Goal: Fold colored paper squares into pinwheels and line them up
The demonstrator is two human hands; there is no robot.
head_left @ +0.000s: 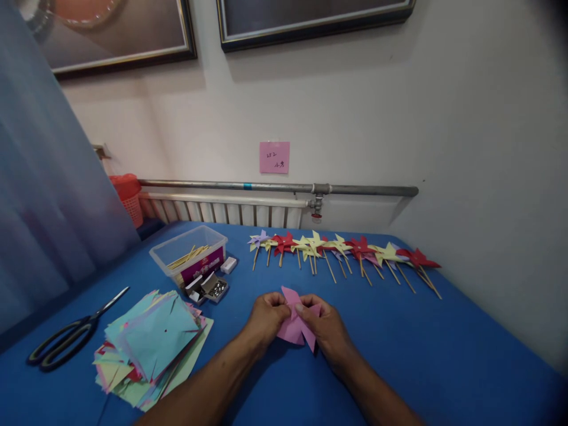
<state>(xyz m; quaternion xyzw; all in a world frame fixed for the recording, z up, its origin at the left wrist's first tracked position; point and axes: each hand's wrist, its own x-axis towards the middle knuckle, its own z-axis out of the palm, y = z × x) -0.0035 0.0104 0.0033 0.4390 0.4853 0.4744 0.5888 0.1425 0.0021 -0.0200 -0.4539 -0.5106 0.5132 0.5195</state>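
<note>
A pink paper pinwheel [293, 332], partly folded, is held above the blue table between my two hands. My left hand [267, 318] pinches its left side, thumb near the centre. From the right, my right hand [323, 322] grips it with the thumb pressed close to the middle. Some corners are bent inward while others stick out flat. My fingers cover part of the folds, so I cannot see whether a pin is in the centre. To the left lies a stack of cut coloured paper squares [162, 334], a blue one on top.
Black-handled scissors [73, 337] lie at the far left. A clear plastic box [217, 235] holds wooden sticks, with an open box of metal pins [216, 289] and a small white box [228, 265] beside it. Finished pinwheels [313, 241] line the back edge by the wall.
</note>
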